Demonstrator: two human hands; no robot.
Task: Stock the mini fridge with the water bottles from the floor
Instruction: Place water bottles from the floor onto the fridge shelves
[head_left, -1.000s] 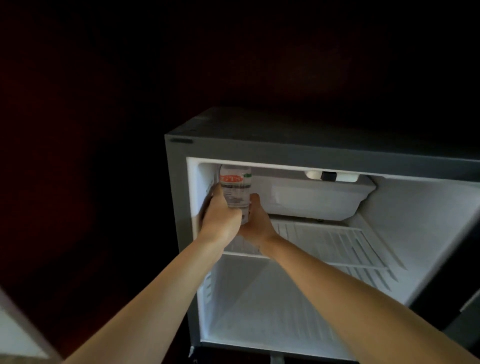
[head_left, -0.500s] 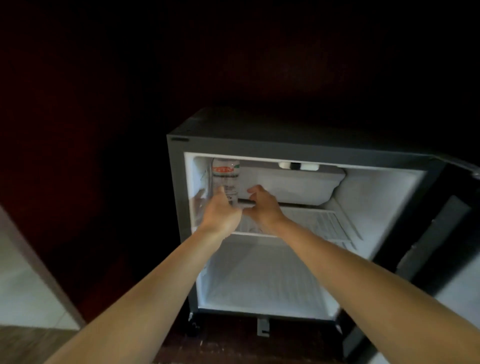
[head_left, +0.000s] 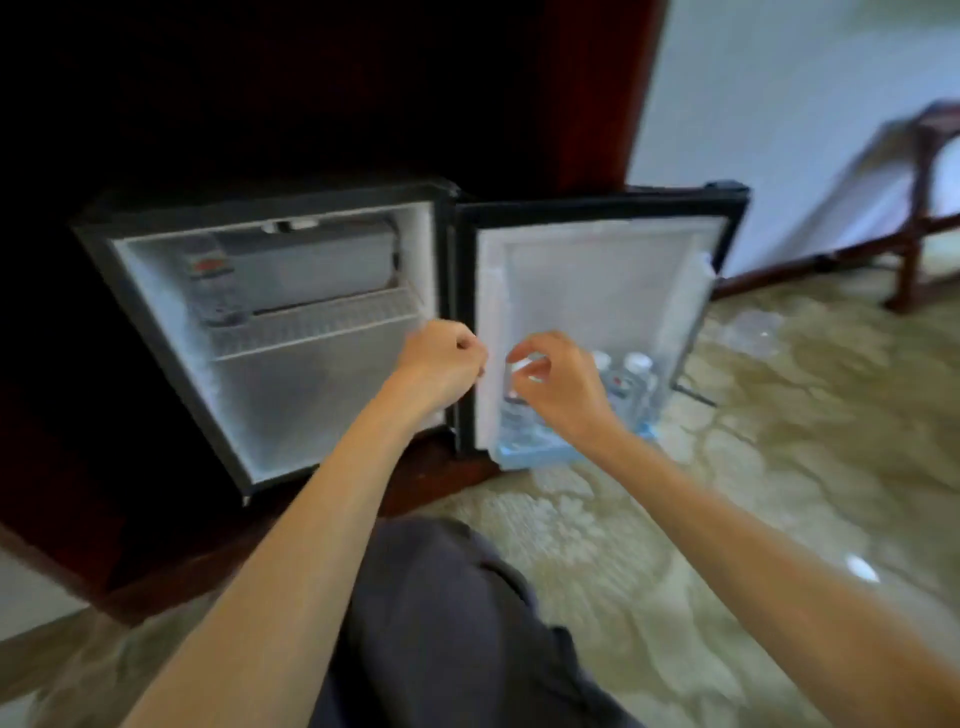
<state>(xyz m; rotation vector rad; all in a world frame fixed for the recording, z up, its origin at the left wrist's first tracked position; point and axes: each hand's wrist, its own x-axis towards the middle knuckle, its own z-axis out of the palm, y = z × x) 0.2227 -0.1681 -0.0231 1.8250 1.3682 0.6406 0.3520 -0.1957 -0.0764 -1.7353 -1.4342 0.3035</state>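
The mini fridge (head_left: 156, 291) stands open, its door (head_left: 597, 270) swung out to the right. One water bottle (head_left: 210, 280) with a red label stands at the left end of the upper wire shelf. Several more water bottles (head_left: 631, 382) stand at the foot of the door's inner side, on a pale blue base (head_left: 535, 454). My right hand (head_left: 561, 387) is over the nearest bottle (head_left: 514, 421), with thumb and fingers curved above its white cap; blur hides any contact. My left hand (head_left: 441, 358) is curled in front of the fridge's right edge and holds nothing.
The fridge sits in a dark wooden cabinet (head_left: 571, 104). Patterned beige carpet (head_left: 779, 441) covers the floor to the right. A wooden stand (head_left: 919, 218) is by the white wall at the far right. My knee in dark trousers (head_left: 441, 623) is at the bottom centre.
Both hands have let go of the bottle on the upper shelf and drawn back to the right. My view has swung right, showing the door and the bottles at its foot.
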